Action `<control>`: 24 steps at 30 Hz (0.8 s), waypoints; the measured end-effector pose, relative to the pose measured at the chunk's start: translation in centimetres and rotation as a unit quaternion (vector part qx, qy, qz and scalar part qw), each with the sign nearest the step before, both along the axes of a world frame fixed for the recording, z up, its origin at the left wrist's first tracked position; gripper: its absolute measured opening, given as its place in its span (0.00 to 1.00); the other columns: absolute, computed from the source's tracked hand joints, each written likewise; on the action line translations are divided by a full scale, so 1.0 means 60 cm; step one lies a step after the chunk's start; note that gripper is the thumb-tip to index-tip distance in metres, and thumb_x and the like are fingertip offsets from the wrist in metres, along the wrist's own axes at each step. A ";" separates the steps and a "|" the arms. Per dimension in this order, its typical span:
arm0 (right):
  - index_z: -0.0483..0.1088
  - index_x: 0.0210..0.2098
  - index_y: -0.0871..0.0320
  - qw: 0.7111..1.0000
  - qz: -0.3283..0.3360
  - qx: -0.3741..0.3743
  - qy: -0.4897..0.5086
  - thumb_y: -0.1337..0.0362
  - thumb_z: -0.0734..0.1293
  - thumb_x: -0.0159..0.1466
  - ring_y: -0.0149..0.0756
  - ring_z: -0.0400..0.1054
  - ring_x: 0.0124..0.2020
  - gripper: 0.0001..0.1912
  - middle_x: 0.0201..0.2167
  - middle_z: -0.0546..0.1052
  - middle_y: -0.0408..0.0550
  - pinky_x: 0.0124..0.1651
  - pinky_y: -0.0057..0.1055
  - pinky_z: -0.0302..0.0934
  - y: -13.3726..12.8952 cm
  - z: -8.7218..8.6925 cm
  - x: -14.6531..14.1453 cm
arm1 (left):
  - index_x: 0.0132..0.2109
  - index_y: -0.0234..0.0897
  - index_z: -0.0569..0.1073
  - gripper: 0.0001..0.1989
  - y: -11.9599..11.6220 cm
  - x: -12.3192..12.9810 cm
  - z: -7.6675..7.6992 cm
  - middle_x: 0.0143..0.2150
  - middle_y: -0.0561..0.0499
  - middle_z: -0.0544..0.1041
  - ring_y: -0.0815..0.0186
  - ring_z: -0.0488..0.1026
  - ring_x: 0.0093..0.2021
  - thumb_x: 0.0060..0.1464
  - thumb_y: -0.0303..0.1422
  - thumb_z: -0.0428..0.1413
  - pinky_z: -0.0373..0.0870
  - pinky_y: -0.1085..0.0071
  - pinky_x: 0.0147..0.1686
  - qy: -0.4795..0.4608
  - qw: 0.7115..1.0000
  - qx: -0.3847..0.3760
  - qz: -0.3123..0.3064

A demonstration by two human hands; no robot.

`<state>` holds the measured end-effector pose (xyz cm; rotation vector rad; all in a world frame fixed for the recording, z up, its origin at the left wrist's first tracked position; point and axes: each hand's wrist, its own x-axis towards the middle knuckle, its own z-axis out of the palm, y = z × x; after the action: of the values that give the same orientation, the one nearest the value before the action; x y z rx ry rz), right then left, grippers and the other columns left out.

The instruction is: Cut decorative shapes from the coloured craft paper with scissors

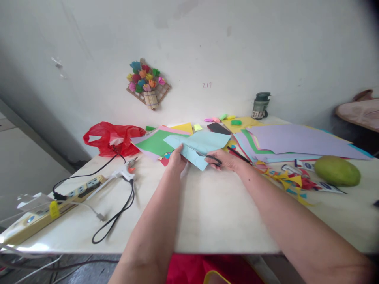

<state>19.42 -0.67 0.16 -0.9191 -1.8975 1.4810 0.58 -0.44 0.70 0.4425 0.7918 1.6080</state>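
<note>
My left hand (177,159) pinches the left part of a light blue paper sheet (207,140), held up over the table. In my right hand (220,159) is a pair of scissors (213,159) with black handles, the fingers in and around the loops. The blades lie across the blue paper, which has a cut running in between my hands. Pencil-like faint lines seem to mark the sheet. Behind it and to the left lies a green sheet (155,142). Small red and blue paper pieces (166,157) sit by my left wrist.
At left are a red plastic bag (111,136), a glue gun (126,173) with its black cord and a power strip (59,207). Coloured sheets (296,138), paper scraps (286,181), glue tubes (327,187) and a green mango (337,170) lie right. A bottle (260,105) stands behind.
</note>
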 end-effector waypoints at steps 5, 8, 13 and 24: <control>0.61 0.18 0.60 1.000 0.006 0.006 0.002 0.55 0.68 0.52 0.21 0.53 0.12 0.17 0.12 0.64 0.38 0.13 0.21 0.48 0.004 -0.003 0.002 | 0.40 0.37 0.71 0.09 0.010 -0.005 -0.007 0.37 0.46 0.76 0.63 0.75 0.39 0.50 0.32 0.55 0.71 0.65 0.43 -0.012 1.000 0.006 0.024; 0.62 0.18 0.60 1.000 0.010 0.004 -0.004 0.55 0.68 0.51 0.21 0.52 0.12 0.16 0.11 0.64 0.38 0.13 0.21 0.47 0.005 -0.003 0.002 | 0.42 0.37 0.71 0.10 0.011 -0.008 -0.008 0.40 0.46 0.76 0.62 0.74 0.42 0.49 0.31 0.56 0.70 0.64 0.45 -0.017 0.999 0.012 0.032; 0.62 0.18 0.60 1.000 0.011 -0.005 -0.018 0.57 0.68 0.51 0.20 0.51 0.12 0.15 0.12 0.64 0.38 0.13 0.21 0.46 0.002 0.003 0.001 | 0.39 0.35 0.71 0.09 0.011 -0.011 -0.009 0.40 0.45 0.76 0.60 0.73 0.43 0.48 0.30 0.57 0.69 0.60 0.47 -0.020 0.999 0.012 0.027; 0.70 0.31 0.63 0.999 0.022 -0.037 -0.013 0.66 0.65 0.49 0.20 0.51 0.11 0.09 0.11 0.63 0.36 0.12 0.19 0.45 -0.005 0.011 0.000 | 0.38 0.35 0.71 0.07 0.007 -0.011 -0.001 0.36 0.46 0.76 0.60 0.73 0.44 0.49 0.30 0.56 0.70 0.63 0.46 -0.015 0.999 -0.011 0.032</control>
<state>19.42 -0.97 0.84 -0.9392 -1.9031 1.5826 -0.11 -0.05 0.63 0.3804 0.8063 1.6595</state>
